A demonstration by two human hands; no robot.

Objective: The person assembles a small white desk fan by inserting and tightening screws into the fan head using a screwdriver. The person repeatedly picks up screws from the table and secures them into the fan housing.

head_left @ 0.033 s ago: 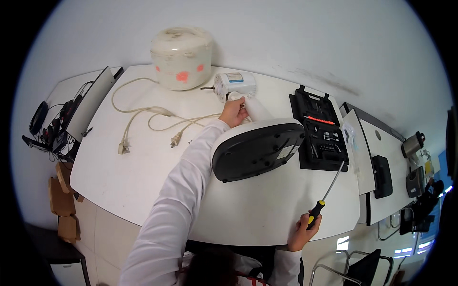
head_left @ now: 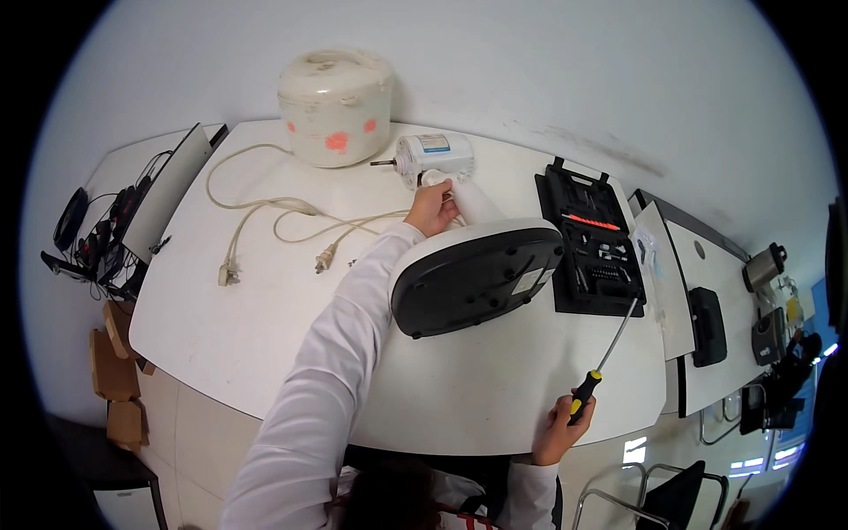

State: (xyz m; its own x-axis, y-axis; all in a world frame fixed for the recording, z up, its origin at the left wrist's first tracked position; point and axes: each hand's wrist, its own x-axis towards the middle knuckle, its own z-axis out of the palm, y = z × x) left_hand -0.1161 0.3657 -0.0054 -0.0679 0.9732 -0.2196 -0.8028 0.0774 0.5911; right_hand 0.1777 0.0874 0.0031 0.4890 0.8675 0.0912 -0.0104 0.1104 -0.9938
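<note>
A white appliance with a black oval base [head_left: 477,281] is tilted over the middle of the table, its underside facing me. I cannot make out its exact kind. My left hand [head_left: 433,208] is closed around its narrow white neck [head_left: 478,205] at the far end. In my right hand [head_left: 563,429], near the table's front right edge, is a screwdriver [head_left: 586,394] with a black and yellow handle. Its long shaft points away from me, toward an open black tool case [head_left: 594,247]. Behind my left hand lies a white motor [head_left: 435,156] with a metal shaft.
A cream rice cooker [head_left: 336,110] with red flowers stands at the back of the white table [head_left: 256,344]. Beige cords with plugs [head_left: 325,260] trail across the left side. More tables, a black case [head_left: 707,327] and chairs [head_left: 671,499] are at the right; cardboard boxes [head_left: 115,362] are at the left.
</note>
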